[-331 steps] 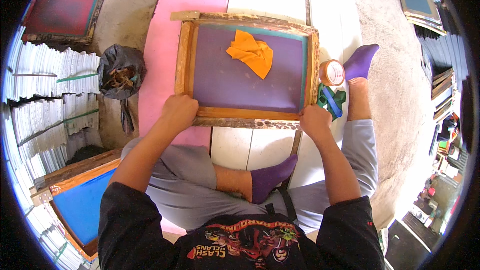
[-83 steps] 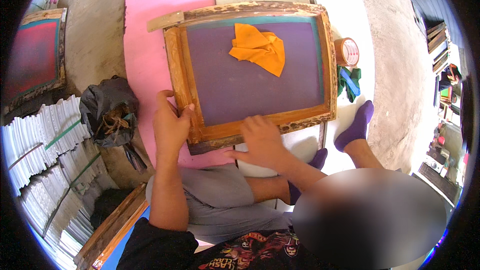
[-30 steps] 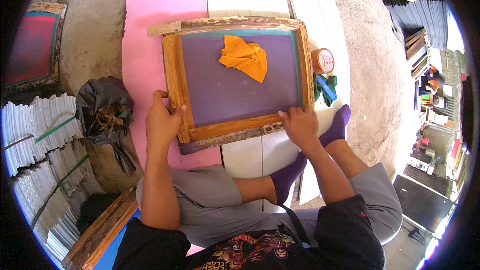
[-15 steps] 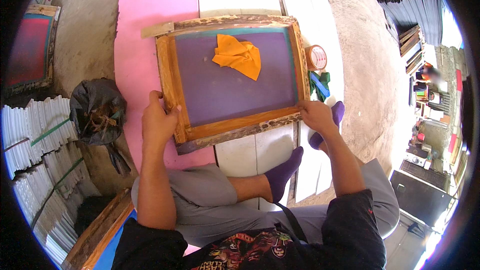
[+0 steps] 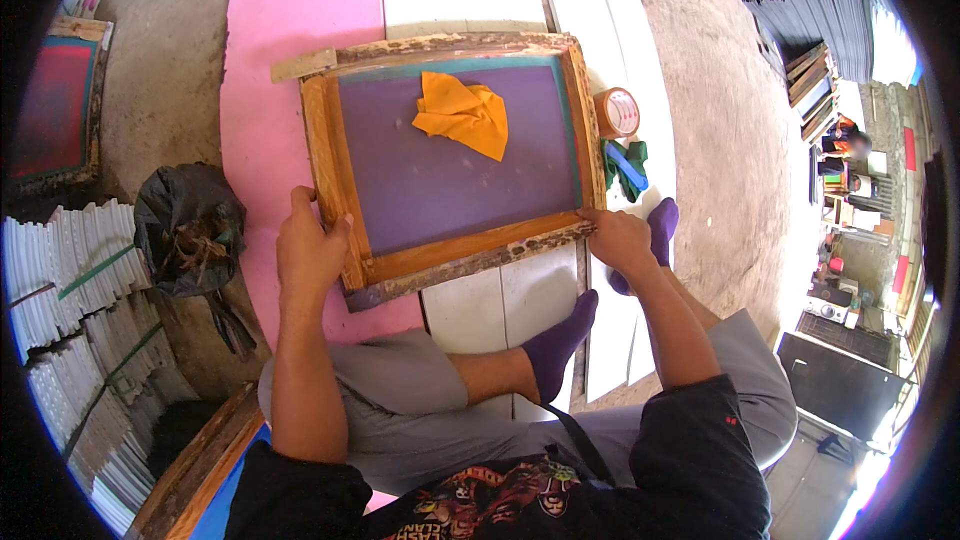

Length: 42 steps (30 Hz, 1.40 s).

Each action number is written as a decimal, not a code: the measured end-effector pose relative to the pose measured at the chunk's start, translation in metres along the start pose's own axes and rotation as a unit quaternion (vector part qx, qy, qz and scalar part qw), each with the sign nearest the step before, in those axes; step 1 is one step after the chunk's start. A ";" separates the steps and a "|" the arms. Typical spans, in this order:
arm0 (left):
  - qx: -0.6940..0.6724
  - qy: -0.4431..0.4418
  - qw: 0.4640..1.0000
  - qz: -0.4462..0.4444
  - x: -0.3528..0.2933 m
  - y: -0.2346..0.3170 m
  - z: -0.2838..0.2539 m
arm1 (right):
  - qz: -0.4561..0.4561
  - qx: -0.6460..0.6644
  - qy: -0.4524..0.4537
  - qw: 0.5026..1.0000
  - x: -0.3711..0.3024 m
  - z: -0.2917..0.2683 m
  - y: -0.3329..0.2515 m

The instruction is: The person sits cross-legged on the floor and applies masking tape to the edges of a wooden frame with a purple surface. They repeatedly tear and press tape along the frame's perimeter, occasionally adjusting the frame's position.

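Observation:
A wooden-framed printing screen (image 5: 460,185) with purple mesh and a teal border lies before me, tilted slightly, over pink and white boards. My left hand (image 5: 312,245) is closed on the left side of its frame, near the lower corner. At the lower right corner my right hand (image 5: 618,238) grips the frame, with its fingertips partly hidden. On the mesh rests a crumpled orange cloth (image 5: 462,118), touched by neither hand. A short strip of wood (image 5: 304,66) sticks out at the frame's upper left corner.
A roll of brown tape (image 5: 617,113) and a green and blue cloth (image 5: 626,168) sit right of the frame. To the left are a black plastic bag (image 5: 190,230) and bundled white sheets (image 5: 85,285). A person (image 5: 845,140) is far right. My socked feet lie below the frame.
The view has shifted slightly, so most things appear a little further left. Both hands keep their hold on the frame, and the orange cloth stays in place on the mesh.

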<state>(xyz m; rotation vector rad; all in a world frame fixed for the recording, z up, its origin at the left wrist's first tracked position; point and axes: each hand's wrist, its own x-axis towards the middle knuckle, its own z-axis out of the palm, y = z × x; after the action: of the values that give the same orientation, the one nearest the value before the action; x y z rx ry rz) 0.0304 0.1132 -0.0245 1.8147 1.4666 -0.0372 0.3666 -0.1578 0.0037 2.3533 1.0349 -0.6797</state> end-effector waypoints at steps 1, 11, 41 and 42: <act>0.000 -0.004 1.000 -0.002 0.001 -0.001 0.000 | -0.001 -0.005 0.001 1.000 -0.002 -0.003 0.001; -0.008 -0.001 1.000 0.012 -0.001 -0.003 0.002 | -0.011 0.011 0.047 0.999 -0.003 0.017 0.004; 0.031 0.005 0.999 0.013 0.003 0.000 0.004 | -0.412 0.208 0.166 0.871 -0.060 0.024 -0.273; 0.033 0.007 0.999 0.017 0.003 0.000 0.004 | -0.406 0.235 0.180 0.865 -0.058 0.023 -0.273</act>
<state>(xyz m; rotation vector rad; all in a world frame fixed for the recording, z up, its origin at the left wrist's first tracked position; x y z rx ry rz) 0.0330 0.1132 -0.0289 1.8958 1.4603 -0.0572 0.1170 -0.0389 -0.0393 2.4292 2.3234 -0.8651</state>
